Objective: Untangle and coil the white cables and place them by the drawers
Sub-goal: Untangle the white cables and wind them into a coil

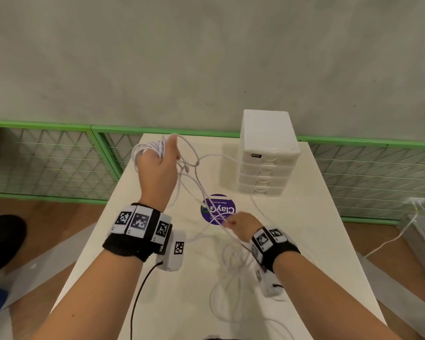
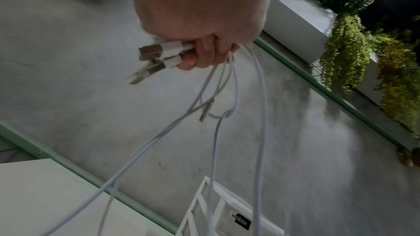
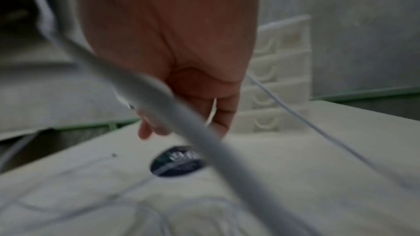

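The drawers (image 1: pixel 268 153) stood at the far right of the table (image 1: pixel 133 241), before the wall (image 1: pixel 206 57). A sticker (image 1: pixel 219 209) lay on the table in front of them. Cables (image 1: pixel 231 261) sprawled nearer, strands rising left toward the left hand (image 1: pixel 157 168); the right hand (image 1: pixel 243 227) was beside the sticker.

The white cables (image 1: pixel 201 190) have a smooth, matt plastic sheath; their USB plugs (image 2: pixel 151 52) end in dull, brushed-looking metal shells set in white plastic housings. The drawer unit (image 1: pixel 268 153) is glossy white plastic, its 4 drawer fronts slightly translucent. The table (image 1: pixel 317 241) has a smooth, matt off-white top carrying a glossy purple round sticker (image 1: pixel 219 209). The wall (image 1: pixel 206 57) looks like rough, matt grey plaster. The wristbands (image 1: pixel 125 247) are black cloth.
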